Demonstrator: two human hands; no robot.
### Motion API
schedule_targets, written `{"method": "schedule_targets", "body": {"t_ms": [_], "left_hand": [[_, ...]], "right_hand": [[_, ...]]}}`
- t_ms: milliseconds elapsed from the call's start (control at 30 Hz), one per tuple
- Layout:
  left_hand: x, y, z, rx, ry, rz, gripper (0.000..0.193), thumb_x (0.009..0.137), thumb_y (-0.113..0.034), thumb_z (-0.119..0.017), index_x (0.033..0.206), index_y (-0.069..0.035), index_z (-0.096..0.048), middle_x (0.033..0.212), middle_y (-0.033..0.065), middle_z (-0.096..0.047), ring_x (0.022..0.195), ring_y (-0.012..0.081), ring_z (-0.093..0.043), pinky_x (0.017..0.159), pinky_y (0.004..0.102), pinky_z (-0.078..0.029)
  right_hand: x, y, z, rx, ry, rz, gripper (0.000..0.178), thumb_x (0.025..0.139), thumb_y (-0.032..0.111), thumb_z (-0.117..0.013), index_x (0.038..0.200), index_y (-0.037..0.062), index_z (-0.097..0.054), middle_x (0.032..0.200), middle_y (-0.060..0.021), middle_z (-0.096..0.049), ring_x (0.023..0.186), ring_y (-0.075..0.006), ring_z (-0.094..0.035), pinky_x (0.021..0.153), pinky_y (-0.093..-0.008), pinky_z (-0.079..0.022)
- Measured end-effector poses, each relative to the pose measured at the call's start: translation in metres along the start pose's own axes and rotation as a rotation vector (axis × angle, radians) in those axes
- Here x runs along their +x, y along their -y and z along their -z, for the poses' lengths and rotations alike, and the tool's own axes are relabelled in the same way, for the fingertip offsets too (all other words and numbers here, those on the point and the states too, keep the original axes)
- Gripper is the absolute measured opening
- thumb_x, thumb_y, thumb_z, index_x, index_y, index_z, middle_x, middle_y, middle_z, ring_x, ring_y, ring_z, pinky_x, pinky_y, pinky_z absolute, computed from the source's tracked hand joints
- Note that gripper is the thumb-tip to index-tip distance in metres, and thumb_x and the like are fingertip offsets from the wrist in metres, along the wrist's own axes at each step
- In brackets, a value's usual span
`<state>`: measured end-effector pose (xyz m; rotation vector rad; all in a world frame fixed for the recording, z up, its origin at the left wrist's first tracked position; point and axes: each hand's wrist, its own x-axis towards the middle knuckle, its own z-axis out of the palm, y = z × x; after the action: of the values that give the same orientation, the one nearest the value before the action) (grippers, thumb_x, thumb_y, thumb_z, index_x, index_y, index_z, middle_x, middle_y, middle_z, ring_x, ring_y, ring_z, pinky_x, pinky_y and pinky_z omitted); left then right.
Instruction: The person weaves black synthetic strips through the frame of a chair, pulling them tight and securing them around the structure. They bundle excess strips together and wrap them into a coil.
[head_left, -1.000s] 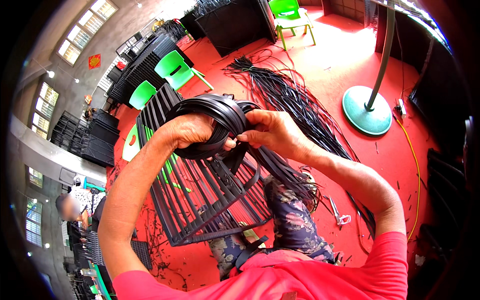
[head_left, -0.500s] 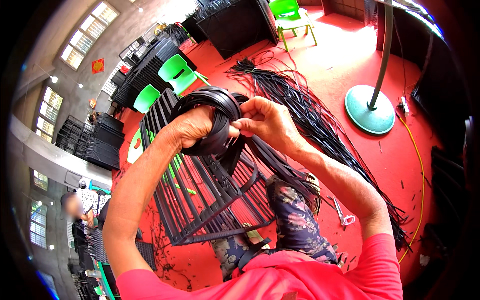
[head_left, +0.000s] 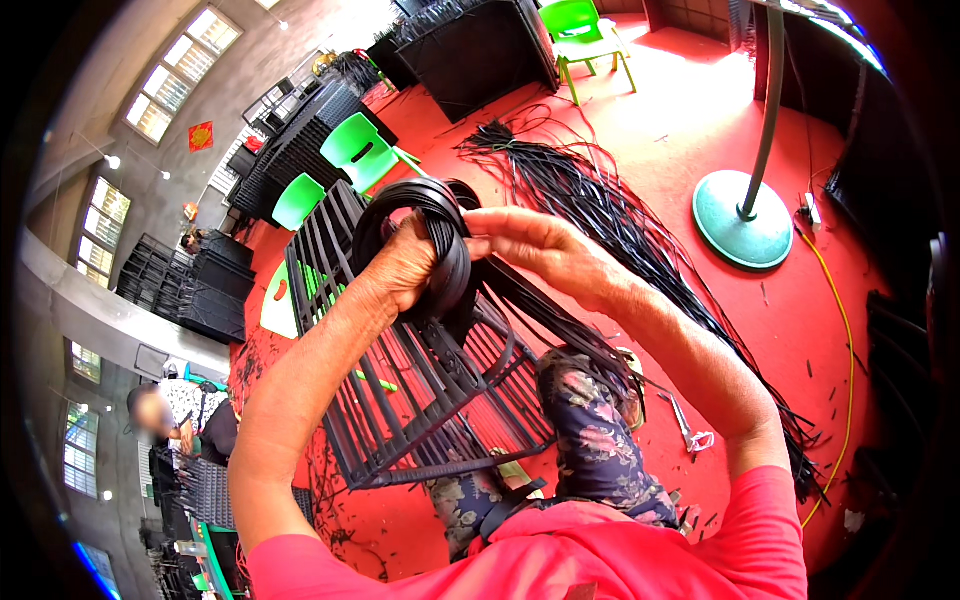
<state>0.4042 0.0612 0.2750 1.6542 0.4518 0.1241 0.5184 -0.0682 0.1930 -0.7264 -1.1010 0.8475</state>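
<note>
My left hand (head_left: 405, 268) is raised in front of me with a coil of black flat strips (head_left: 440, 235) wound around it. My right hand (head_left: 535, 245) is at the coil's right side, fingers pinching the strips that trail down from it. The loose ends (head_left: 560, 335) hang toward my lap. Below the hands stands a black frame of upright bars (head_left: 400, 390), partly woven, resting against my knees.
A long bundle of black strips (head_left: 620, 220) lies on the red floor to the right. A teal round stand base (head_left: 742, 232) with a pole is at right, a yellow cord (head_left: 848, 330) beside it. Green chairs (head_left: 360, 150) and stacked black frames are behind. Another person (head_left: 165, 420) is at far left.
Both hands have stayed on the coil and shifted slightly right and down in view; the right hand's fingers have moved along the strips at the coil's side.
</note>
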Motion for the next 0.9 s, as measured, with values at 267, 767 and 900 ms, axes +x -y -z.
{"method": "schedule_targets", "body": {"t_ms": [267, 767, 900], "left_hand": [[-0.007, 0.003, -0.005, 0.321, 0.068, -0.148, 0.019, 0.066, -0.007, -0.071, 0.081, -0.004, -0.060, 0.073, 0.0001, -0.057, 0.065, 0.0080, -0.053, 0.061, 0.0217, -0.044], [-0.021, -0.020, -0.007, 1.027, 0.284, -0.171, 0.018, 0.070, -0.009, -0.057, 0.084, 0.003, -0.055, 0.074, 0.0151, -0.057, 0.069, 0.0253, -0.057, 0.065, 0.0361, -0.045], [-0.025, -0.017, -0.013, 1.360, 0.225, -0.352, 0.034, 0.067, -0.006, -0.054, 0.100, 0.004, -0.054, 0.090, 0.0252, -0.057, 0.088, 0.0388, -0.055, 0.077, 0.0410, -0.044]], "right_hand": [[0.000, -0.001, 0.019, -0.167, -0.170, 0.062, 0.064, 0.081, 0.015, -0.059, 0.137, 0.0136, -0.028, 0.137, -0.0064, -0.032, 0.117, -0.0209, -0.040, 0.092, -0.0337, -0.041], [0.038, -0.026, 0.013, -0.854, -0.080, 0.342, 0.049, 0.063, 0.006, -0.057, 0.112, 0.0089, -0.053, 0.091, -0.0175, -0.063, 0.088, -0.0368, -0.059, 0.077, -0.0425, -0.047], [0.024, -0.035, 0.011, -0.884, -0.096, 0.288, 0.051, 0.067, 0.008, -0.059, 0.117, 0.0114, -0.049, 0.105, -0.0151, -0.059, 0.098, -0.0328, -0.057, 0.081, -0.0417, -0.047]]}}
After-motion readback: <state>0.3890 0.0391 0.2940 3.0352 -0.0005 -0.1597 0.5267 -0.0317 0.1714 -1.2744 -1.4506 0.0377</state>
